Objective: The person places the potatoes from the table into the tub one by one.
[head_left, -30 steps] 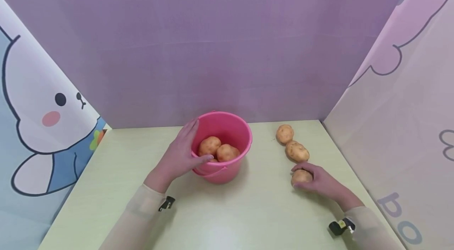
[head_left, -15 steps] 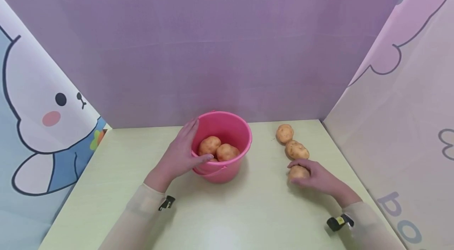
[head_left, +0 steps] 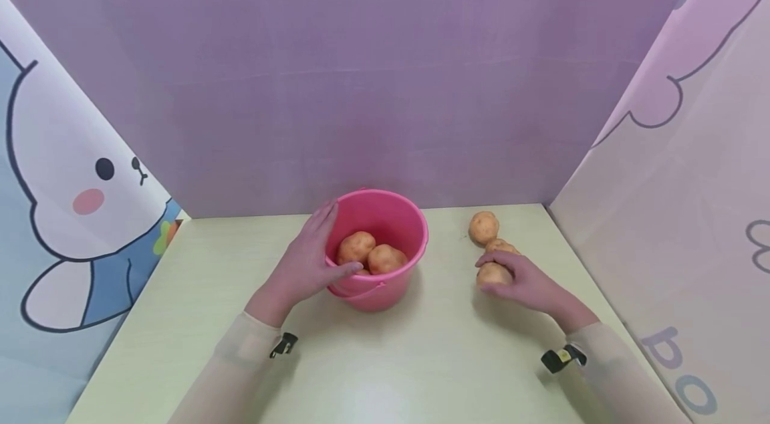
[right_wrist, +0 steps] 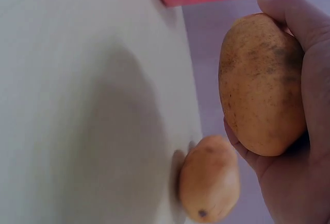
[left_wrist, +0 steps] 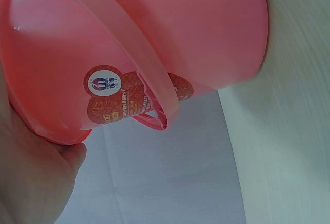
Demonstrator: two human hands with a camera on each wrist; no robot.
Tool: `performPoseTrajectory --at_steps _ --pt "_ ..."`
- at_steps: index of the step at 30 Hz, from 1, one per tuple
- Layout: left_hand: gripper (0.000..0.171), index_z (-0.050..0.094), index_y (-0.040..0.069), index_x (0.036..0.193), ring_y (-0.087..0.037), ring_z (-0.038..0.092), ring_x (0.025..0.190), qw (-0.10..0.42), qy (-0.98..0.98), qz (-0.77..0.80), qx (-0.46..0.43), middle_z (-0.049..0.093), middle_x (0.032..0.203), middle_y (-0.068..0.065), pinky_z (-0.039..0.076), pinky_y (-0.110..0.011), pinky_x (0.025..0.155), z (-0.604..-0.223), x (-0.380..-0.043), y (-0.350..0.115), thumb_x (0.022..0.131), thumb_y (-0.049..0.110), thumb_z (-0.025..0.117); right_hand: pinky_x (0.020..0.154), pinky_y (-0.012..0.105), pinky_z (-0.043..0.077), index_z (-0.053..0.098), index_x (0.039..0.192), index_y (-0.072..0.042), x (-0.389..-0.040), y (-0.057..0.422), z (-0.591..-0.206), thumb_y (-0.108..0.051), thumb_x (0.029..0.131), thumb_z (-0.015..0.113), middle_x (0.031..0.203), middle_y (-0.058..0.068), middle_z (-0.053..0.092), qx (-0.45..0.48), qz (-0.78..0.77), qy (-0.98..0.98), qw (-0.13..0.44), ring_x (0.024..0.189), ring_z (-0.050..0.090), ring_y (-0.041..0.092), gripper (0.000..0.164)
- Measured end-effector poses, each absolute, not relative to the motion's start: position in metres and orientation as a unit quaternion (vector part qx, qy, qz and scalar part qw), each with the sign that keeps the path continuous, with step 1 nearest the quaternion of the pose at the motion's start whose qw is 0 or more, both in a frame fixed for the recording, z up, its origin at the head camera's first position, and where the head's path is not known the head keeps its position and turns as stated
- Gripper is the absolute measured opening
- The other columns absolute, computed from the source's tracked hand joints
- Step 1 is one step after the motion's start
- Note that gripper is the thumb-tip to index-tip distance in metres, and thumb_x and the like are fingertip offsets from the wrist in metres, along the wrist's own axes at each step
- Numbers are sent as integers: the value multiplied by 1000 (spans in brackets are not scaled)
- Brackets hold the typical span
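Observation:
A pink bucket (head_left: 394, 293) stands on the table with three potatoes (head_left: 387, 259) visible inside, one mostly hidden behind the front rim. My left hand (head_left: 303, 270) holds the bucket's left rim, thumb across the front edge and fingers along the side. In the left wrist view, that hand (left_wrist: 36, 167) sits at the rim, above the bucket's hanging handle (left_wrist: 129, 38). My right hand (head_left: 526, 282) grips a potato (head_left: 493, 275) between thumb and fingers, right of the bucket. In the right wrist view, the held potato (right_wrist: 263, 85) is raised off the table, its shadow below.
Behind the right hand lie two more potatoes: a round one (head_left: 484, 228) near the back edge, and another (head_left: 500, 247) partly covered by the hand. A purple backdrop (head_left: 373, 110) rises behind the table (head_left: 385, 357), with printed panels on both sides.
My right hand has lifted the potato and carried it left and slightly away, now overlapping the nearer loose potato. The left hand and bucket have stayed put.

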State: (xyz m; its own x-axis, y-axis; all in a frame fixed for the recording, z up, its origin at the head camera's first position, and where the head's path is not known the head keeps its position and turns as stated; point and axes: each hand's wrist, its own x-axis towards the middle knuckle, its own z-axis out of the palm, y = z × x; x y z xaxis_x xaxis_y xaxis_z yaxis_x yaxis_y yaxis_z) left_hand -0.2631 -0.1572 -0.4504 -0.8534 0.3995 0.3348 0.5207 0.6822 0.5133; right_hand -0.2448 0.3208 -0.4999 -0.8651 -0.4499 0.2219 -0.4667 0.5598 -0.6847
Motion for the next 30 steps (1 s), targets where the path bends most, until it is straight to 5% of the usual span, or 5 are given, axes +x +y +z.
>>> performPoseTrajectory --at_steps 14,30 --pt "127 21 4 176 -35 18 169 98 -911 -311 -251 20 183 -11 41 -65 123 -449 -262 -157 89 76 78 80 33 60 74 128 -21 -272 286 -454 -16 93 91 125 5 69 298 402 -866 17 102 63 26 39" --pt "127 21 5 176 -34 18 169 98 -912 -310 -252 21 183 -11 40 -65 124 -449 -263 -156 89 77 78 78 40 62 72 132 -22 -295 251 -410 -30 96 90 121 0 72 300 383 -874 4 95 67 26 41"
